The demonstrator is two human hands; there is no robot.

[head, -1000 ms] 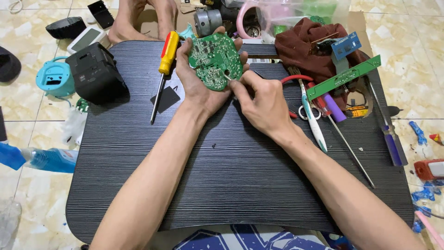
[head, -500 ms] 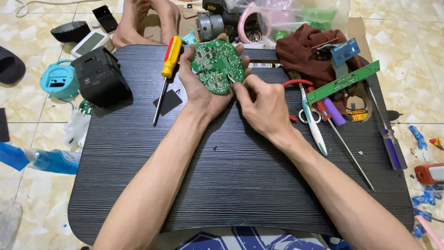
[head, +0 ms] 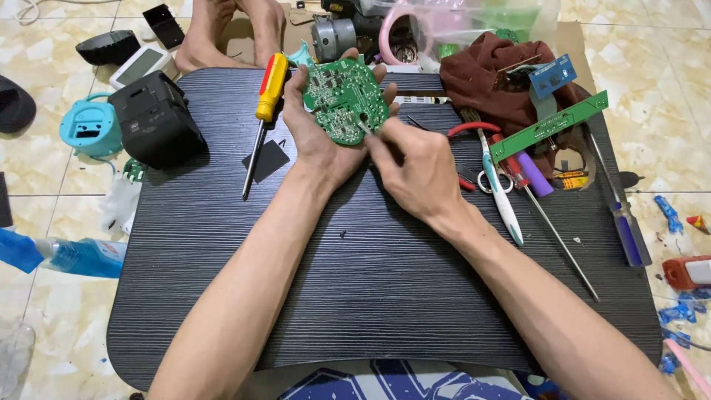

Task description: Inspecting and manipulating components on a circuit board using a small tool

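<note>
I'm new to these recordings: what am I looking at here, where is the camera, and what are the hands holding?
No machine here: a person's two bare arms, filmed by a camera on their head, looking down at a dark low table. The left hand cradles a round green circuit board. The right hand pinches something thin against the board's lower edge; what it is cannot be told. Beside them lie a yellow screwdriver, scissors, a long green board strip, a brown cloth and a black box.
</note>
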